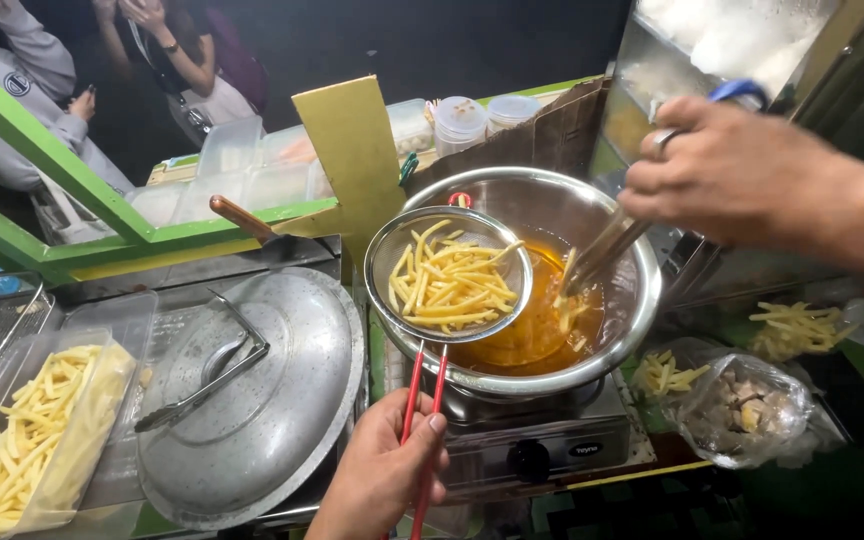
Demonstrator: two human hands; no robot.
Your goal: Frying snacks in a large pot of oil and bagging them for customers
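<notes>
Head-camera view looking down at a street-food frying station. At the bottom centre of the frame, the left hand (384,478) has its fingers closed around the red wire handle of a round mesh strainer (449,275), which sits in the middle of the frame, heaped with pale yellow fries (449,283) and held above a steel frying bowl (632,300) of amber oil. At the upper right, the right hand (722,170) is curled tight around metal tongs (602,250), whose tips pinch a few fries just over the oil, right beside the strainer. The bowl rests on a small gas stove (537,445). At lower left lies a large metal lid (252,400) with a second pair of tongs on top, and a clear tray of fries (22,440) sits at the far left edge.
</notes>
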